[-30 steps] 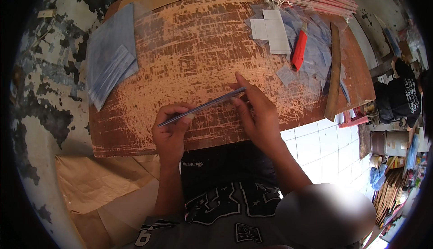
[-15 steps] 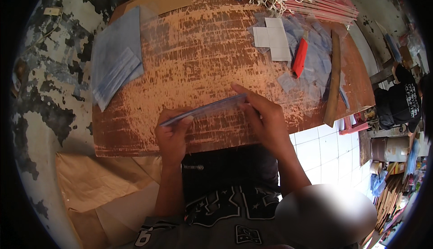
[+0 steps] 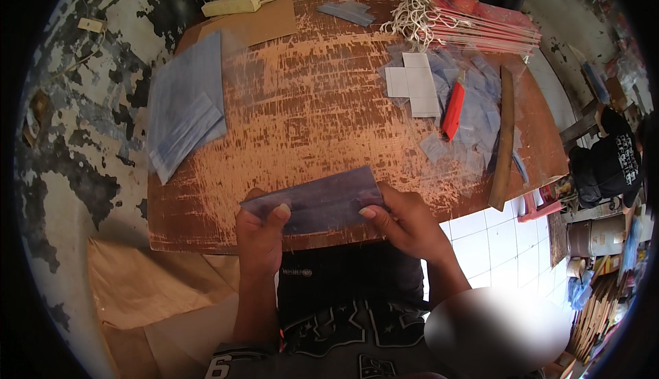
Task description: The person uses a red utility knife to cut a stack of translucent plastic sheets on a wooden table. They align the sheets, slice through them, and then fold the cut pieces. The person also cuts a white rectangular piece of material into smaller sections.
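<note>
Between my hands, above the table's near edge, is a bluish-grey translucent plastic sheet stack (image 3: 319, 200), its broad face tilted toward me. My left hand (image 3: 262, 231) grips its left end, thumb on the face and fingers behind. At the other end my right hand (image 3: 408, 221) pinches it, thumb in front; the fingers are partly hidden behind. How many layers it has, I cannot tell. More plastic sheets (image 3: 185, 97) of the same colour lie at the table's left, with narrower pieces on top.
On the worn brown table (image 3: 295, 118) lie a red cutter knife (image 3: 453, 111), a white cross-shaped card (image 3: 417, 90), plastic scraps (image 3: 473, 118) and a wooden strip (image 3: 504, 139). Behind them are red bags with white cords (image 3: 473, 22). A power strip (image 3: 232, 6) sits at back left.
The plastic stack has turned from nearly edge-on to showing its broad face. Both hands have come lower and nearer to me, still holding its ends.
</note>
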The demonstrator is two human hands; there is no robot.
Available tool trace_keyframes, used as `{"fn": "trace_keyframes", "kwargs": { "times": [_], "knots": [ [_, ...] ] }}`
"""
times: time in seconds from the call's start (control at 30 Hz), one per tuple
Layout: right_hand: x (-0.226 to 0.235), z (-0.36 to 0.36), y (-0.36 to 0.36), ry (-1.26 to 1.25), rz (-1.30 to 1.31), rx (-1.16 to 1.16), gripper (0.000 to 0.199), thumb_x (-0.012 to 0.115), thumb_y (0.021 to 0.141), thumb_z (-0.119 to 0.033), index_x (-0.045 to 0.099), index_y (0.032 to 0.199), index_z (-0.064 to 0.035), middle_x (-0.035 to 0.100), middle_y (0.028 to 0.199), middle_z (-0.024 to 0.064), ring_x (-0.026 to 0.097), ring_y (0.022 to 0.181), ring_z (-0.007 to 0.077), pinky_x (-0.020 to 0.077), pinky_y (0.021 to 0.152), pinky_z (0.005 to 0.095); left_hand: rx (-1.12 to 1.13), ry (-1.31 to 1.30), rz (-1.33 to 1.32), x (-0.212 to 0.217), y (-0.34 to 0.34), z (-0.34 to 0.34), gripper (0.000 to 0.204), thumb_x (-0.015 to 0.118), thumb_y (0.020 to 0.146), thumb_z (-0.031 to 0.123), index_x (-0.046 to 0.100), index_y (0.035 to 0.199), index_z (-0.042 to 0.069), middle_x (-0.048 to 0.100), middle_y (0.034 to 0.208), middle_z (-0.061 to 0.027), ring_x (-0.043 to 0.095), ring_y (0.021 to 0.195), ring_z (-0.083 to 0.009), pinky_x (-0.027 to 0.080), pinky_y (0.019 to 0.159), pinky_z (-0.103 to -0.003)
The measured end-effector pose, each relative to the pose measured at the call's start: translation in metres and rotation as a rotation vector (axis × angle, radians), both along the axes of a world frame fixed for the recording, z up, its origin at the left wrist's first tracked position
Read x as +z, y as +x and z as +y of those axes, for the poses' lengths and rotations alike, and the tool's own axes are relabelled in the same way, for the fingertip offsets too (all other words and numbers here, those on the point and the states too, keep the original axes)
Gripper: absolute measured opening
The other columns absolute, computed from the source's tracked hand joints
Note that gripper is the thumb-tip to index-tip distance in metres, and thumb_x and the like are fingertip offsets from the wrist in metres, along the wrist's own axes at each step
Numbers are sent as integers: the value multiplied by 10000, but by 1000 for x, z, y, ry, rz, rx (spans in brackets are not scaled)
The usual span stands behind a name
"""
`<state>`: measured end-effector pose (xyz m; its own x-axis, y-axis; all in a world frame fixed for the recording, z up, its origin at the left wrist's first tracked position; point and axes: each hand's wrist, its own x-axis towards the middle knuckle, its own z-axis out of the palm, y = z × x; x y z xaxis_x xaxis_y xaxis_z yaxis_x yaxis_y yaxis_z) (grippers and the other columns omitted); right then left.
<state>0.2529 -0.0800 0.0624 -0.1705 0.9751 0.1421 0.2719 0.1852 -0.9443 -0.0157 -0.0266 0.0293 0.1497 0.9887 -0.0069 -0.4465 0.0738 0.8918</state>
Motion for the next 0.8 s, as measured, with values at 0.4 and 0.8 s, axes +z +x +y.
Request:
{"fn": "trace_keyframes", "kwargs": {
  "times": [0.4, 0.8],
  "knots": [
    [-11, -8, -12, -32, 73, -100, 208, 669, 1142, -172, 664, 1271, -9, 746, 800, 96, 769, 694, 193, 580, 650, 341, 22, -116, -14, 10, 3, -5, 188, 798, 1028, 49, 717, 1193, 8, 781, 1159, -73, 749, 1084, -158, 605, 983, -323],
    [-15, 2, 43, -176, 338, -437, 305, 592, 1195, -281, 663, 1255, 9, 671, 840, 6, 630, 586, 63, 447, 492, 220, 213, 154, 132, 4, -88, 29, 181, 655, 1156, 210, 666, 1041, 70, 699, 775, -31, 735, 723, -154, 600, 663, -302]
  ]
}}
